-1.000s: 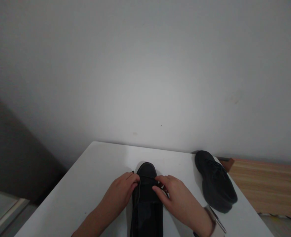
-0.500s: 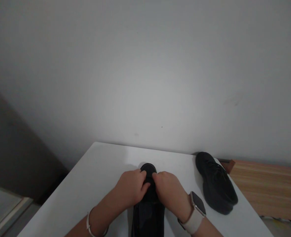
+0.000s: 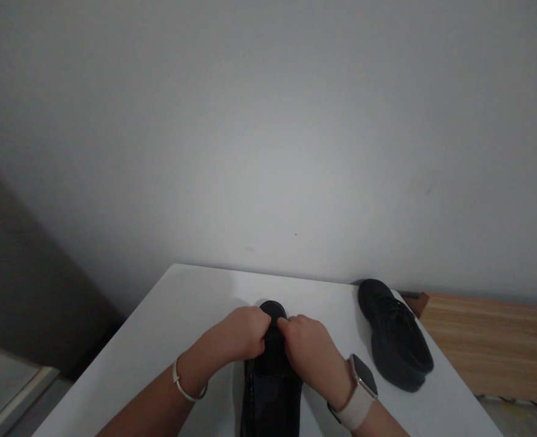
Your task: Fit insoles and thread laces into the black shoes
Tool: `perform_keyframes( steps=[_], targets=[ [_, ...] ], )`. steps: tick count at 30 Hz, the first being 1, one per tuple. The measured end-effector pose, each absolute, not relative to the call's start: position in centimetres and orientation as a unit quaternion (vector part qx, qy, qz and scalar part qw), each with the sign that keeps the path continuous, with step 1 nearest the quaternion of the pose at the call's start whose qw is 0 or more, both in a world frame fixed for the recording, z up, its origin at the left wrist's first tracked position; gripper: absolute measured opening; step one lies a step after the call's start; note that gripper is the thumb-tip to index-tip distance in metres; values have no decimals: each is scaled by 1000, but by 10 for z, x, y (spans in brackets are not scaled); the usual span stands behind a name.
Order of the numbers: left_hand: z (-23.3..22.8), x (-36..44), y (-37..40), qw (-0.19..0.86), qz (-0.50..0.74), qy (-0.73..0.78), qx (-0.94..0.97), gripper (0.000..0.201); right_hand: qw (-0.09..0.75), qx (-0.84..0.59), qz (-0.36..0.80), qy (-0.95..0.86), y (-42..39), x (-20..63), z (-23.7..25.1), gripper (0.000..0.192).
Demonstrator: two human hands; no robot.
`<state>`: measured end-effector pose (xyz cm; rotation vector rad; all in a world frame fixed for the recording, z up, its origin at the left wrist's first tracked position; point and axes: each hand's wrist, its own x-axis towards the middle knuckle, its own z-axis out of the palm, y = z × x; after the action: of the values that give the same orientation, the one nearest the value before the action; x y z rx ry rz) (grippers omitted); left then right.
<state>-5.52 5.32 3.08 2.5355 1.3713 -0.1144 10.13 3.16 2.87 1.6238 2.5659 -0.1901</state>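
A black shoe (image 3: 277,400) lies on the white table with its rounded toe towards the wall. My left hand (image 3: 243,331) is closed at the left of the shoe's front upper, knuckles up. From the other side my right hand (image 3: 307,346) is closed against the same part, thumb and fingertips close to the left hand's fingers. The fingers cover the spot they grip, and it is too dark to tell whether a lace is between them. A second black shoe (image 3: 396,340), laced, rests at the table's right edge.
The white table (image 3: 195,303) stands against a grey wall (image 3: 268,152). Beyond its right edge is a wood-grain surface (image 3: 473,340). A pale-edged panel (image 3: 17,400) is at the lower left. A bracelet (image 3: 181,385) and a watch (image 3: 364,373) are on my wrists.
My left hand has closed more tightly, its thumb now hidden, and moved slightly away from the shoe's middle. The right hand stays nearly in place. The view has shifted slightly.
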Motion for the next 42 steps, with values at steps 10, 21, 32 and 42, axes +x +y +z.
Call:
perform_keyframes(
  steps=[10, 21, 32, 42],
  targets=[
    [20, -54, 55, 109, -6, 466, 878, 7, 28, 544, -54, 837, 29, 100, 26, 31],
    [30, -52, 28, 204, 324, 466, 797, 14, -377, 453, -248, 769, 18, 110, 16, 12],
    [49, -57, 3, 217, 487, 407, 742, 11, -575, 347, -472, 571, 5, 94, 37, 7],
    [47, -60, 6, 207, 501, 413, 731, 9, -544, 358, -535, 538, 11, 94, 35, 20]
  ],
)
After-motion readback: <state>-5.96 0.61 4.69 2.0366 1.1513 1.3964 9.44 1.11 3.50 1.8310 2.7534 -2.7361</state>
